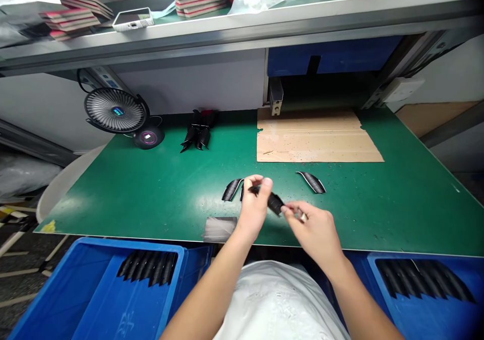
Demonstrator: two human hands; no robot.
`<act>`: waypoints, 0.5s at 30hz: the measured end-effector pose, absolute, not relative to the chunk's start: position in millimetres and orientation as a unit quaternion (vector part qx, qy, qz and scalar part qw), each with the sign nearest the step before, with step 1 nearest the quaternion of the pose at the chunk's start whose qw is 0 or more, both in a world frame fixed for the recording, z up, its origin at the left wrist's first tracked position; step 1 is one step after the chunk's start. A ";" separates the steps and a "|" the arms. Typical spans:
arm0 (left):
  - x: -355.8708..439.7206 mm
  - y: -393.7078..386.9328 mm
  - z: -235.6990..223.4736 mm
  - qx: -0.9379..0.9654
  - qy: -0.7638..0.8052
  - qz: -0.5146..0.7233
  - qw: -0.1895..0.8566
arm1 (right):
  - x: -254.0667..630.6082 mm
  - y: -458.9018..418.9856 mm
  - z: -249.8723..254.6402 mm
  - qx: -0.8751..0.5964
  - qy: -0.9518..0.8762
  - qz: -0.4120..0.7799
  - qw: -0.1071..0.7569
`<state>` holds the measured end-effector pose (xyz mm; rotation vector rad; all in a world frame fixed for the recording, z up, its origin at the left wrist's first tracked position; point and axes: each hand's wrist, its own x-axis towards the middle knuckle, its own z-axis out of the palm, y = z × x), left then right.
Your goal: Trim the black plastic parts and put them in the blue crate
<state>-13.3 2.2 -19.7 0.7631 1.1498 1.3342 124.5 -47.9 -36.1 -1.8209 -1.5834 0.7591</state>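
Note:
Between my hands, above the green table, is a curved black plastic part (pixel 275 204). My left hand (pixel 256 201) grips its upper left end between thumb and fingers. At its lower right end, my right hand (pixel 312 224), with a ring on one finger, pinches the edge. A similar curved black part (pixel 231 190) lies just left of my left hand, and another is mostly hidden behind that hand. One more black part (pixel 312 182) rests on the table beyond my right hand. A greyish translucent sheet (pixel 220 229) lies at the table's front edge.
Blue bins at the left (pixel 124 244) and right (pixel 412 320) hold rows of black parts. On the green table (pixel 162 194) are a fan (pixel 116 111), a cluster of black pieces (pixel 198 130) and a cardboard sheet (pixel 321 146). A metal-edged shelf (pixel 212 35) spans overhead.

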 end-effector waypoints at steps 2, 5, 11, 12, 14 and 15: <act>-17.1 6.6 -48.5 0.446 0.594 0.476 0.470 | 140.0 -32.7 -64.6 -0.750 -0.580 0.207 0.239; -21.8 5.2 -77.7 0.500 0.641 0.378 0.443 | 163.0 -17.4 -94.3 -0.799 -0.541 0.164 0.206; -19.2 -10.0 -73.4 0.561 0.609 0.347 0.441 | 203.4 -6.1 -100.6 -0.851 -0.472 0.098 0.209; -17.9 -10.7 -69.6 0.564 0.601 0.352 0.443 | 210.4 -3.2 -99.7 -0.855 -0.465 0.097 0.210; -14.6 -10.3 -62.9 0.560 0.582 0.372 0.459 | 220.8 1.5 -96.9 -0.855 -0.460 0.111 0.213; -12.7 -9.5 -59.9 0.549 0.574 0.384 0.471 | 222.6 2.3 -94.4 -0.851 -0.461 0.121 0.218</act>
